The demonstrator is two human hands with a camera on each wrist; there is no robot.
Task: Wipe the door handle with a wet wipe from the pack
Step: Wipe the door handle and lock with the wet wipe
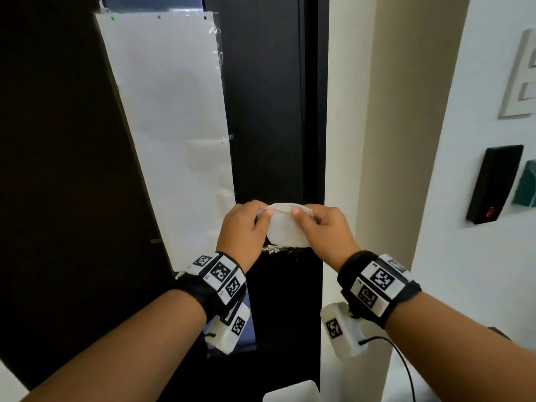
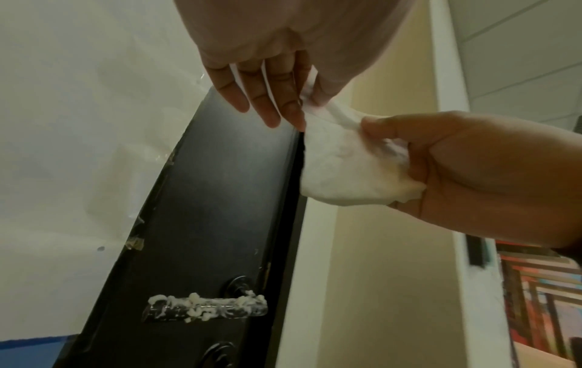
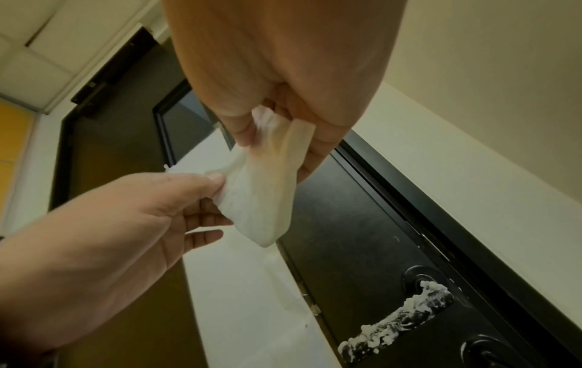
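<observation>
Our left hand [image 1: 242,227] and right hand [image 1: 324,227] both pinch the wet wipe [image 1: 285,227], which may tear before reaching the seemingly foam-smeared door handle [image 2: 207,307].

**Colours and Patterns**

White wet wipe [image 1: 285,224], plain, centre of the head view. Black door [image 1: 269,97] behind, with large white paper sheet [image 1: 171,111] at upper left. Black door handle [image 2: 204,307], lower centre of the left wrist view, speckled with white residue. Black wrist bands [image 1: 377,288] bearing black-and-white square-coded markers, lower frame. Cream wall [image 1: 385,111] at right; black card reader [image 1: 493,187] with red light.
</observation>
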